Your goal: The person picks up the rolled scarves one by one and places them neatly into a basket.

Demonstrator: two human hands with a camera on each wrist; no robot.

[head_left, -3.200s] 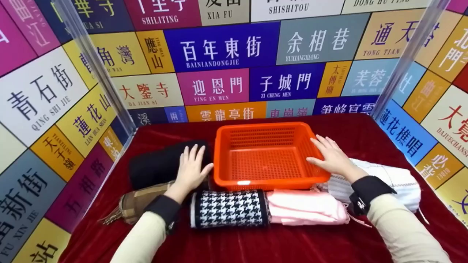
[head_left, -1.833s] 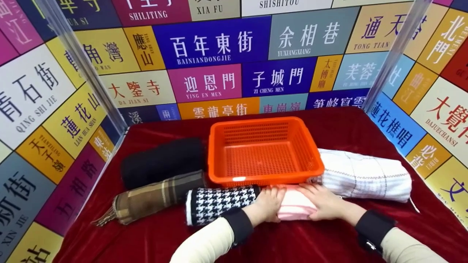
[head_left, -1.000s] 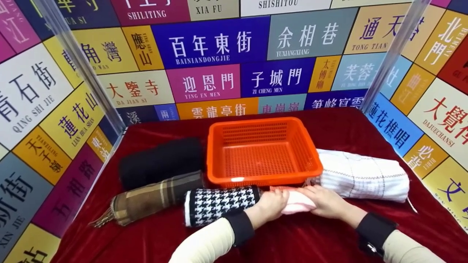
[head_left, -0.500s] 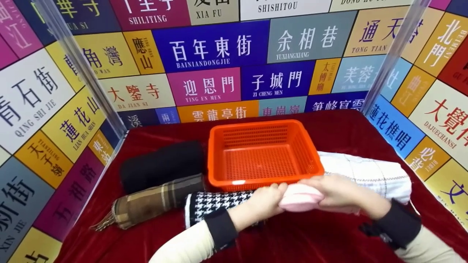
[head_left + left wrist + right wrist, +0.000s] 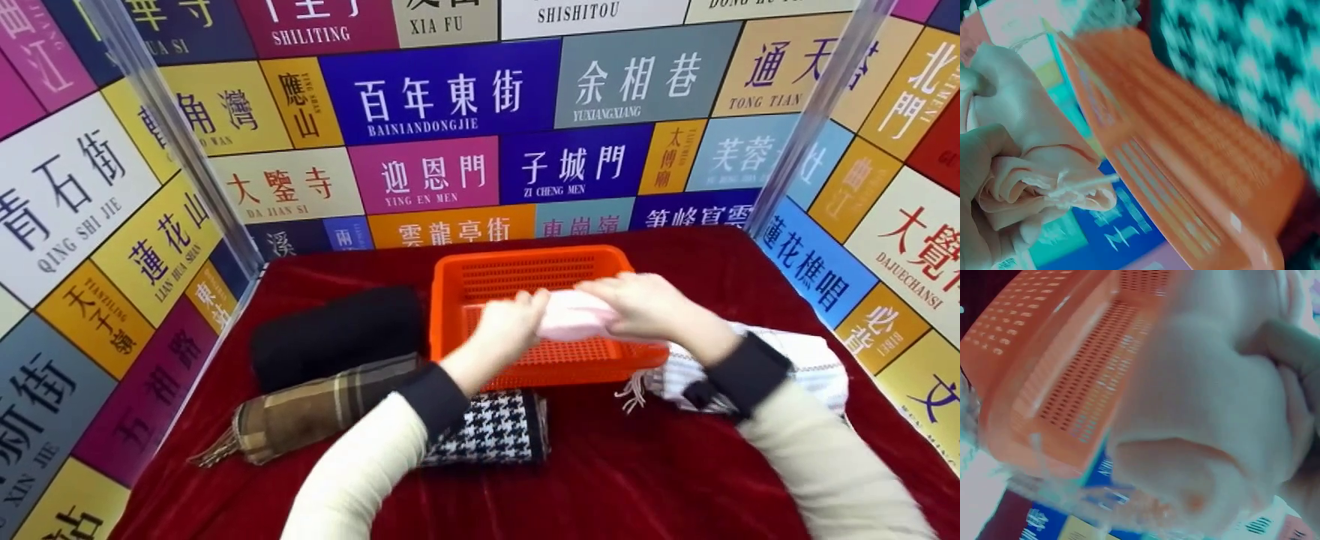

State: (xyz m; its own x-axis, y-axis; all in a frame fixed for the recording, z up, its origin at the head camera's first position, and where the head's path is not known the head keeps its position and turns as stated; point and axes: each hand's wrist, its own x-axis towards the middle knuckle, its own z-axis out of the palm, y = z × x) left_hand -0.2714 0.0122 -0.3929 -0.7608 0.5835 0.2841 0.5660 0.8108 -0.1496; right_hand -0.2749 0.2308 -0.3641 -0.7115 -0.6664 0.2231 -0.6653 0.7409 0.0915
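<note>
Mid-frame: we see left hand (image 5: 504, 328) and right hand (image 5: 651, 309) curled round rolled pink cloth (image 5: 572, 316) above rectangular orange plastic basket (image 5: 581, 372).

Head view, left: black fabric roll (image 5: 337, 334) behind brown plaid fabric roll (image 5: 319, 412), fringed. Front centre: black-and-white houndstooth fabric roll (image 5: 499, 431). Right: white fringed fabric roll (image 5: 817, 367), thin dark lines. All on dark-red velvet cloth (image 5: 637, 480); multicoloured lettered wall panels (image 5: 442, 131) beyond.
</note>
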